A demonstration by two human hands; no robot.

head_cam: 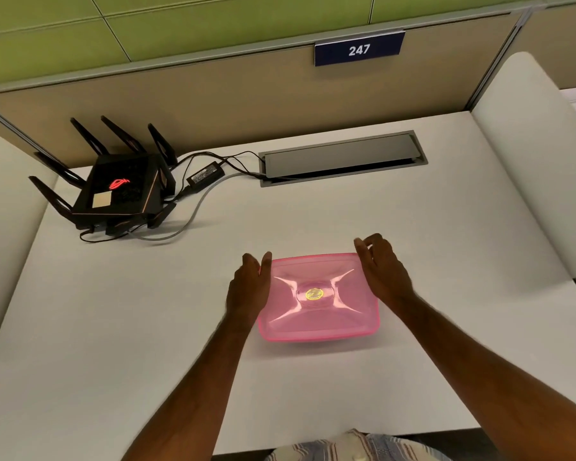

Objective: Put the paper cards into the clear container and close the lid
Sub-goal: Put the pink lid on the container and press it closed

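A rectangular container with a translucent pink lid [318, 314] lies flat on the white desk [313, 221], the lid covering it. A round yellow sticker [314, 294] marks the lid's middle. My left hand [250, 286] is at the container's left edge, fingers straight and thumb raised, touching or nearly touching the far left corner. My right hand [381, 271] hovers at the right edge, fingers relaxed and slightly curved, holding nothing. No paper cards show; the tinted lid hides the inside.
A black router [113, 191] with several antennas sits at the far left, with a power brick [205, 176] and cables beside it. A grey cable hatch [343, 158] is set into the desk at the back. Beige partitions bound the desk.
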